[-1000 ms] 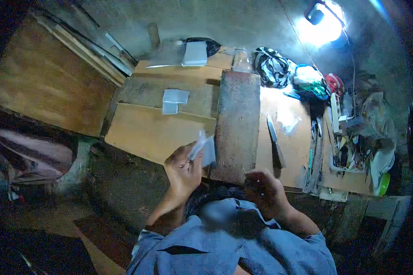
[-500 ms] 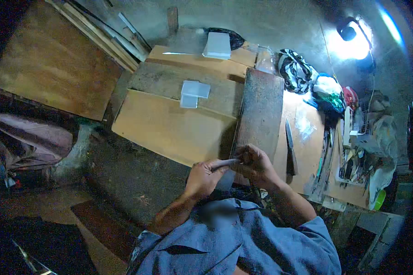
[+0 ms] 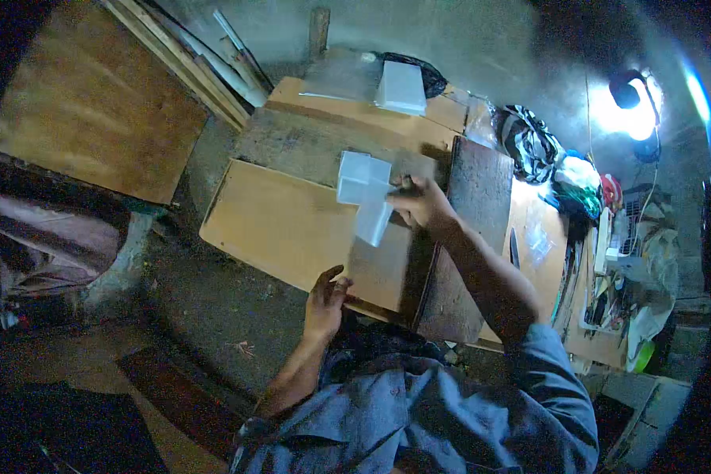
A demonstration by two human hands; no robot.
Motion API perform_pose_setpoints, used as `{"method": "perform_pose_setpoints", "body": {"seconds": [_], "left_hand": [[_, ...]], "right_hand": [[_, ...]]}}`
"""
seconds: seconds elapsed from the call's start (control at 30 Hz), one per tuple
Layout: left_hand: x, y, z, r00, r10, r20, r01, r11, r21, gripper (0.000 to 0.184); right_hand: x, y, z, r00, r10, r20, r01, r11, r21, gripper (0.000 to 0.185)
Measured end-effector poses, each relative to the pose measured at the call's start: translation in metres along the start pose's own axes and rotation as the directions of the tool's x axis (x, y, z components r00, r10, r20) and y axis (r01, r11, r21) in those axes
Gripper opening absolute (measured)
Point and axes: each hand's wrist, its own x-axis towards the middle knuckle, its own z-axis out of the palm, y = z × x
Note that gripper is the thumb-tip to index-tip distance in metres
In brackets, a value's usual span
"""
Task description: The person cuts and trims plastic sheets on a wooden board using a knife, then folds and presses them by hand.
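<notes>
My right hand [image 3: 419,204] is over the table, its fingers pinching a thin, whitish rectangular sheet [image 3: 374,224]. This sheet overlaps or hangs just above two similar pale sheets [image 3: 354,175] that lie on the board; whether it touches them I cannot tell. At the near edge of the brown tabletop [image 3: 276,229], my left hand [image 3: 326,304] is raised with fingers apart and nothing in it. A dark, worn wooden plank [image 3: 478,229] lies beneath my right forearm.
Farther back stands a stack of white sheets [image 3: 403,87] beside a black plastic bag [image 3: 434,79]. To the right are a knife [image 3: 514,247], stuffed plastic bags [image 3: 574,180], a tray of tools [image 3: 600,310] and a bright lamp [image 3: 626,91]. A large wooden board [image 3: 95,103] leans at left.
My hands were together near my body. My right hand has moved forward over the pale sheets, carrying a sheet; my left has separated and opened. The view has shifted slightly.
</notes>
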Motion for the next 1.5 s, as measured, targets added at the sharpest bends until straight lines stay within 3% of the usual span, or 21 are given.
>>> {"method": "perform_pose_setpoints", "body": {"seconds": [0.03,0.07,0.17,0.23,0.27,0.3,0.33,0.4,0.43,0.5,0.57,0.7,0.77,0.97,1.03,1.07,1.13,1.27,1.37,1.43,1.5], "left_hand": [[0.002,-0.011,-0.008,0.999,0.046,-0.011,-0.045,0.993,0.109,0.036],[0.006,-0.029,-0.017,0.996,0.085,0.021,-0.085,0.996,-0.004,0.034],[-0.004,-0.013,-0.022,0.993,0.120,0.010,-0.120,0.993,-0.017,0.032],[0.001,-0.037,-0.025,0.988,0.153,0.005,-0.153,0.986,-0.060,0.032],[0.004,-0.050,-0.026,0.983,0.186,0.002,-0.184,0.977,-0.102,0.031],[0.004,-0.045,-0.026,0.983,0.183,0.005,-0.182,0.978,-0.099,0.031],[0.002,-0.035,-0.024,0.989,0.145,0.011,-0.145,0.989,0.029,0.032],[-0.001,-0.024,-0.020,0.994,0.103,0.019,-0.105,0.982,0.155,0.032],[-0.003,-0.021,-0.017,0.995,0.097,0.015,-0.098,0.980,0.172,0.032],[-0.002,-0.019,-0.011,0.995,0.093,0.022,-0.096,0.976,0.195,0.033],[0.001,-0.022,-0.002,0.998,0.034,0.058,-0.042,0.990,0.135,0.035],[0.005,-0.046,0.018,0.971,0.162,0.173,-0.205,0.940,0.271,0.038],[0.001,-0.047,0.036,0.978,0.020,0.209,-0.027,0.999,0.028,0.039],[-0.006,-0.072,0.072,0.938,0.052,0.343,-0.091,0.991,0.097,0.040],[-0.012,-0.068,0.085,0.947,-0.031,0.319,-0.044,0.973,0.226,0.041],[-0.016,-0.065,0.091,0.942,-0.029,0.336,-0.055,0.970,0.238,0.041],[-0.025,-0.058,0.102,0.936,0.050,0.349,-0.156,0.947,0.281,0.042],[-0.031,-0.061,0.106,0.926,0.055,0.374,-0.156,0.956,0.247,0.042],[-0.035,-0.054,0.109,0.921,0.064,0.384,-0.180,0.945,0.274,0.041],[-0.043,-0.044,0.112,0.935,-0.041,0.352,-0.072,0.951,0.302,0.041],[-0.042,-0.049,0.112,0.936,-0.030,0.350,-0.071,0.960,0.272,0.040]], "right_hand": [[0.014,-0.007,0.002,0.997,0.063,-0.047,-0.063,0.998,0.014,0.029],[0.028,-0.009,0.002,0.997,0.064,-0.044,-0.064,0.998,0.012,0.029],[0.082,0.009,-0.005,0.996,-0.090,0.012,0.091,0.990,-0.105,0.029],[0.107,0.021,-0.005,0.954,-0.225,-0.196,0.139,0.917,-0.375,0.030],[0.103,0.017,-0.012,0.954,-0.205,-0.220,0.049,0.828,-0.559,0.031],[0.108,0.030,-0.019,0.954,-0.202,-0.223,0.046,0.830,-0.556,0.031],[0.117,0.054,-0.032,0.858,-0.489,-0.156,0.237,0.647,-0.724,0.031],[0.111,0.066,-0.044,0.698,-0.716,-0.033,0.360,0.390,-0.848,0.034],[0.091,0.058,-0.045,0.853,-0.460,-0.247,0.320,0.835,-0.449,0.033],[0.044,0.045,-0.047,0.952,-0.110,-0.284,0.146,0.984,0.107,0.033],[-0.010,0.040,-0.054,0.912,-0.252,-0.323,0.185,0.957,-0.224,0.035],[-0.110,0.042,-0.080,0.873,-0.171,-0.457,0.049,0.962,-0.267,0.036],[-0.146,0.079,-0.108,0.810,-0.158,-0.564,-0.099,0.912,-0.399,0.039],[-0.222,0.202,-0.160,0.682,-0.110,-0.723,-0.293,0.864,-0.408,0.048],[-0.231,0.200,-0.160,0.568,-0.652,-0.502,-0.083,0.561,-0.823,0.048],[-0.246,0.181,-0.155,0.695,-0.321,-0.643,-0.189,0.782,-0.594,0.050],[-0.248,0.183,-0.161,0.633,-0.278,-0.723,-0.283,0.786,-0.550,0.049],[-0.254,0.191,-0.201,0.497,-0.288,-0.818,-0.455,0.716,-0.529,0.044],[-0.253,0.202,-0.234,0.540,-0.200,-0.817,-0.473,0.731,-0.492,0.046],[-0.249,0.207,-0.246,0.558,-0.138,-0.819,-0.515,0.716,-0.471,0.046],[-0.249,0.206,-0.250,0.574,-0.075,-0.815,-0.554,0.697,-0.455,0.045]]}}
